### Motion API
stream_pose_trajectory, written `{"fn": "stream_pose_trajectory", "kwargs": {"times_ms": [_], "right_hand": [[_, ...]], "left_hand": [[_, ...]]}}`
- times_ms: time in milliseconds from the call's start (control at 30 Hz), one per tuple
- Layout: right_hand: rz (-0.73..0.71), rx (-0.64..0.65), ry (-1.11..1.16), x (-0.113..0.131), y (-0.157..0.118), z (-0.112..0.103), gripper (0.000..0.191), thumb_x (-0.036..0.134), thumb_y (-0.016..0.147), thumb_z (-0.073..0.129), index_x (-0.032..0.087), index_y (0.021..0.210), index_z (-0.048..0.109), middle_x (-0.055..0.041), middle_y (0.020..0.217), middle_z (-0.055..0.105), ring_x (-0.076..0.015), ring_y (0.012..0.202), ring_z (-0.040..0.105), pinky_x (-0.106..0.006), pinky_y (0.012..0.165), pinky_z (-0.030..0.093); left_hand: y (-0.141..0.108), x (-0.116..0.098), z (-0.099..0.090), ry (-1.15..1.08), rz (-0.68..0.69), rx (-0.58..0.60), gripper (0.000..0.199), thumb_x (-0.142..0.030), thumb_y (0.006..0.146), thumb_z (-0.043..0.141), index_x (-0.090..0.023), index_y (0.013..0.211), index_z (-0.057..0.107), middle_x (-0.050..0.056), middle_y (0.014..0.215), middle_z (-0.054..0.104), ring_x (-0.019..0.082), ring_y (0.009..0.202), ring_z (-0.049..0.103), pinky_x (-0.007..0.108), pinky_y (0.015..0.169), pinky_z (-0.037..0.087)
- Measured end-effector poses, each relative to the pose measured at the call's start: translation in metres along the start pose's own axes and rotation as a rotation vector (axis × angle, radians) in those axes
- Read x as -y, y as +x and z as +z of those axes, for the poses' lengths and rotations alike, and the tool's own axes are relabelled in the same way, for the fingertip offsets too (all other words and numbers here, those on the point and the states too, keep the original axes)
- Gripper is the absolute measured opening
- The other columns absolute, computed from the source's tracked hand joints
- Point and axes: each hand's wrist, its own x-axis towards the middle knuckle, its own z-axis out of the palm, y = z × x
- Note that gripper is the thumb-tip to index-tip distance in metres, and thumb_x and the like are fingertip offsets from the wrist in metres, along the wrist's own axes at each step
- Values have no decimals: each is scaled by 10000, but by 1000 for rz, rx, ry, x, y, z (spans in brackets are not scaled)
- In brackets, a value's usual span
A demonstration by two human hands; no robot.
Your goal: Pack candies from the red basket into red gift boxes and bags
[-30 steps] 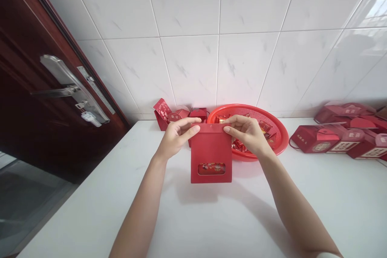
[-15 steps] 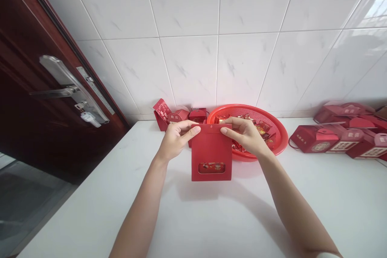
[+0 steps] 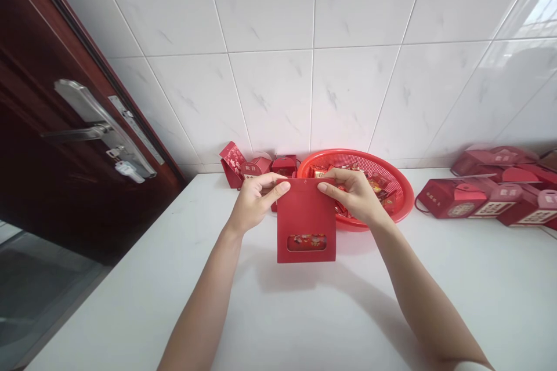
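A flat-fronted red paper bag (image 3: 306, 211) hangs upright above the white table, with a small hole near its top edge and a rounded window low on its front. Patterned red and gold contents show through that window. My left hand (image 3: 260, 202) pinches the bag's top left corner, thumb in front. At the top right corner, my right hand (image 3: 352, 194) grips it the same way. Behind the bag and my right hand sits a red plastic basket (image 3: 405, 200) holding wrapped sweets (image 3: 383, 184).
Small red boxes (image 3: 232, 163) stand against the tiled wall left of the basket. Several more red boxes (image 3: 452, 200) are grouped at the right on the white table (image 3: 174, 255). A dark red door (image 3: 39, 104) with keys in its lock is at the left.
The bag has shifted very slightly to the right and down in the view, still held by both hands. My grip looks the same.
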Motion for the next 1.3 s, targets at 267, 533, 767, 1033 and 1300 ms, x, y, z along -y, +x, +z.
{"fn": "stream_pose_trajectory", "kwargs": {"times_ms": [267, 533, 767, 1033, 1300], "right_hand": [[29, 71, 10, -1, 0, -6, 306, 458, 917, 655, 160, 857, 692, -37, 790, 659, -161, 712, 607, -264, 589, 469], [14, 60, -9, 0, -1, -6, 323, 473, 918, 657, 158, 856, 700, -40, 783, 656, -157, 696, 599, -261, 574, 458], [-13, 90, -20, -1, -2, -7, 299, 450, 930, 650, 163, 891, 727, -39, 787, 670, -161, 703, 610, -268, 591, 469], [-91, -86, -66, 8, -7, -27, 244, 427, 885, 706, 190, 862, 753, -37, 792, 711, -174, 736, 645, -274, 616, 503], [-349, -1115, -75, 16, -40, -140, 225, 379, 613, 815, 190, 686, 718, -16, 633, 605, -150, 616, 521, -333, 621, 443]], "left_hand": [[0, -1, 4, 17, 23, -30, 317, -473, 883, 710, -158, 887, 743, 38, 779, 741, 172, 717, 690, 237, 629, 556], [0, 0, 3, 35, 15, -31, 337, -491, 875, 710, -157, 898, 752, 26, 736, 702, 161, 674, 652, 240, 606, 533], [-1, -1, 3, -38, -2, -7, 295, -462, 872, 727, -171, 898, 764, 31, 760, 728, 172, 701, 679, 245, 619, 552], [8, 10, -3, -252, -48, -123, 265, -373, 753, 778, -184, 936, 753, 36, 783, 740, 202, 733, 702, 329, 731, 592], [29, 57, -21, -246, -93, -496, 109, -201, 553, 534, -198, 471, 461, -51, 444, 359, 78, 431, 340, 226, 468, 381]]}}
